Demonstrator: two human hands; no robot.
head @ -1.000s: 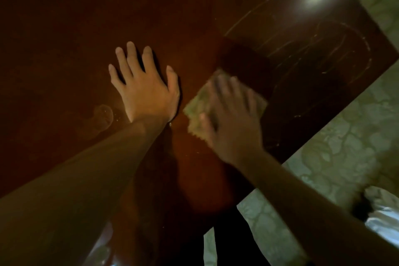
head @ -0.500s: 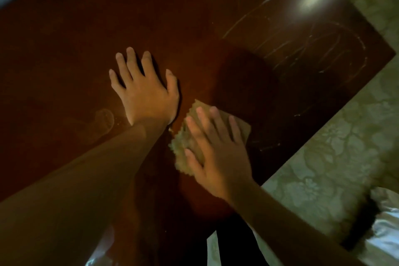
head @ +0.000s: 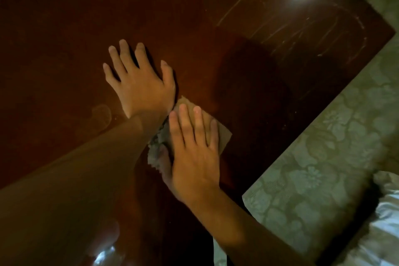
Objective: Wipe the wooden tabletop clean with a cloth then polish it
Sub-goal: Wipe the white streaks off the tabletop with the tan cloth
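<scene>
The right hand (head: 194, 149) is pressing a folded cloth (head: 218, 134) flat against the wooden surface (head: 216, 60), fingers straight and spread, just beside the left wrist. The left hand (head: 140, 84) is lying flat, fingers splayed, holding nothing. Wiping appears partly done: pale streaks (head: 302, 28) are showing at the far corner and a smudge (head: 101, 114) near the left wrist. Polishing seems not yet begun.
</scene>
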